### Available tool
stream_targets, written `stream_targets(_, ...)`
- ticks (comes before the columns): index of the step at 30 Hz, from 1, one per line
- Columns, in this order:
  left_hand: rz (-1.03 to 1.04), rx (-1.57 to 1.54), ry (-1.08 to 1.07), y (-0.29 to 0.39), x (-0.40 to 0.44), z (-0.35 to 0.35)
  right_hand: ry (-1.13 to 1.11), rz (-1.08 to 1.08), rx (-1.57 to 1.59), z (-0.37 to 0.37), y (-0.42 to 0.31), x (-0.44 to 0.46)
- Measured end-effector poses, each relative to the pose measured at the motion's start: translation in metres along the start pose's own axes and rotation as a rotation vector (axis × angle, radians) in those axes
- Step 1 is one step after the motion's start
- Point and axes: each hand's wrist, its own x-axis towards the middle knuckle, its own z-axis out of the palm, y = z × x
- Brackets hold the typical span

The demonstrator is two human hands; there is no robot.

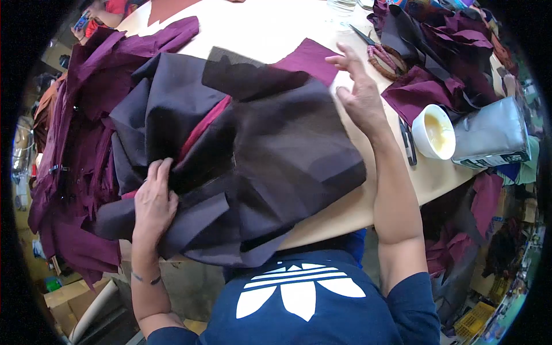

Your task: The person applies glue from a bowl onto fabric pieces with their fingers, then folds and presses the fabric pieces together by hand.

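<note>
A large piece of dark brown fabric (287, 149) lies rumpled across the table before me, with a narrow magenta strip (205, 127) showing along a fold. My left hand (154, 198) has its fingers curled on the dark fabric at its left part, beside the lower end of that strip; the fingertips partly disappear into the fold. Raised with fingers spread, my right hand (361, 95) holds nothing. It is just right of the fabric's upper right edge and close to a flat purple cloth piece (307, 59). Scissors (379, 54) with wrapped handles rest to its upper right.
Purple cloth pieces (86, 115) are heaped along the left edge. At the right are a white bowl (422, 135) of yellowish stuff, a pen (408, 141), a metal can (491, 132) and piled scraps (437, 46). Another person's arm (106, 16) shows at the top left.
</note>
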Motion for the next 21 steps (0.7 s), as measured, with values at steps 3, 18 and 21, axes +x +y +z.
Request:
stream_targets(3,0.143,0.173,-0.013,-0.003,0.014,0.007,-0.211,0.135,-0.033,0.013,0.005,-0.006)
stream_targets(18,0.427,0.084,0.382,0.025,0.088,-0.066,-0.058,-0.172,-0.241,0.036,0.004,0.0)
stream_targets(21,0.717,0.001,0.199,0.089,0.067,-0.033,-0.146,-0.108,-0.308,0.044,0.007,0.002)
